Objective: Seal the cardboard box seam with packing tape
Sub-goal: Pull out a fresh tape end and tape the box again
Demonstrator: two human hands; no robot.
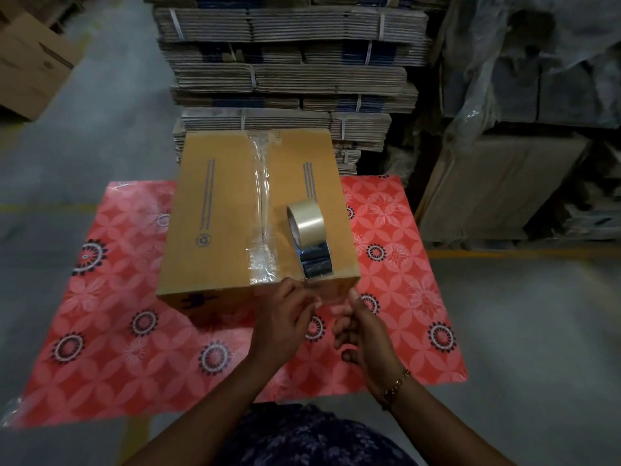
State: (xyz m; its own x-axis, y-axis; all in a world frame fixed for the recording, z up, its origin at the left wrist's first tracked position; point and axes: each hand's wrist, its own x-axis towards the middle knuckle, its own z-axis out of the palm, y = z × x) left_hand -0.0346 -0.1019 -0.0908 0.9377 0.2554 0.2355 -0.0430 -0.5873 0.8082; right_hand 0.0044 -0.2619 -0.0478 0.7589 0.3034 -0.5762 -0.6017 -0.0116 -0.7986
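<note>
A closed brown cardboard box (218, 210) lies on a red floral table. Clear tape (261, 196) runs along its centre seam from the far edge to the near edge. A roll of clear packing tape (305, 222) stands on edge on the box top, right of the seam, with a loose strip (317, 264) trailing toward the near edge. My left hand (285, 317) pinches that strip's end at the box's near top edge. My right hand (361, 331) is just right of it, thumb up against the box's front face, fingers curled, apparently on the same strip.
The red patterned table (117, 331) extends left and right of the box. Bundled flat cartons (289, 79) are stacked high behind it. Wrapped pallets (524, 95) stand at the right, a large open carton (30, 62) at the far left, grey floor on both sides.
</note>
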